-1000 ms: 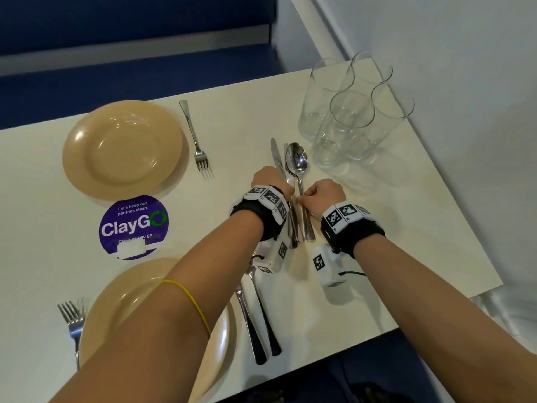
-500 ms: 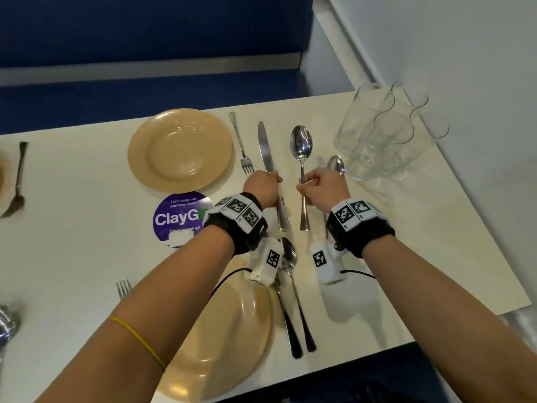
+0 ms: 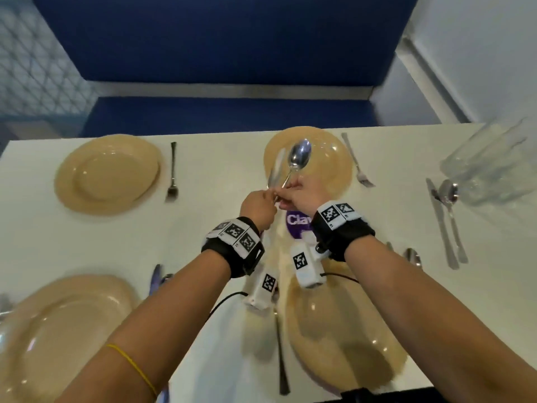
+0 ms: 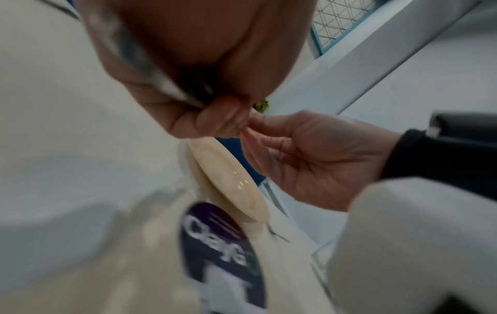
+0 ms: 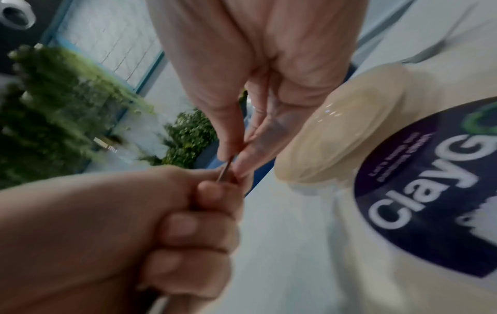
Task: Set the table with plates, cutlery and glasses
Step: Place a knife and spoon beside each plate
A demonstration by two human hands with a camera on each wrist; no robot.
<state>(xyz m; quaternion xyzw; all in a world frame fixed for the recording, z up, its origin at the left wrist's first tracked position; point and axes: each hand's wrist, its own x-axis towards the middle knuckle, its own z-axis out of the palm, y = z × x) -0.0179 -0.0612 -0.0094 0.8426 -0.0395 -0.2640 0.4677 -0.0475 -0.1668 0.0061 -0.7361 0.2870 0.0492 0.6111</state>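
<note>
Both hands are raised together above the middle of the worktop [image 3: 203, 228], knuckles nearly touching. The left hand [image 3: 257, 206] is curled into a fist round the handle of a knife [image 3: 274, 173], whose blade rises up and away from it. The right hand [image 3: 302, 196] pinches the thin stem of a spoon [image 3: 299, 157] between thumb and fingertips, the bowl pointing away, just right of the knife blade. In the right wrist view the stem shows as a thin metal strip where the two hands meet. Both pieces are off the worktop, seen against the far plate [image 3: 334, 158] that lies beyond the hands.

Right of that plate lies a fork [image 3: 356, 161]. Under the right wrist sits a purple sticker [image 3: 296, 225] marked "Clay", partly hidden. Far left of the hands is another plate [image 3: 107, 173] with a fork [image 3: 173, 173] on its right side. Below the left forearm is a third plate [image 3: 64, 330], blurred, with cutlery just beside it that I cannot make out. Below the right forearm is a fourth plate [image 3: 343, 338], and a dark utensil [image 3: 280, 353] lies left of it. Well right of the hands a knife and spoon pair [image 3: 446, 225] lies side by side, with a cluster of glasses [image 3: 491, 164] just beyond, blurred
</note>
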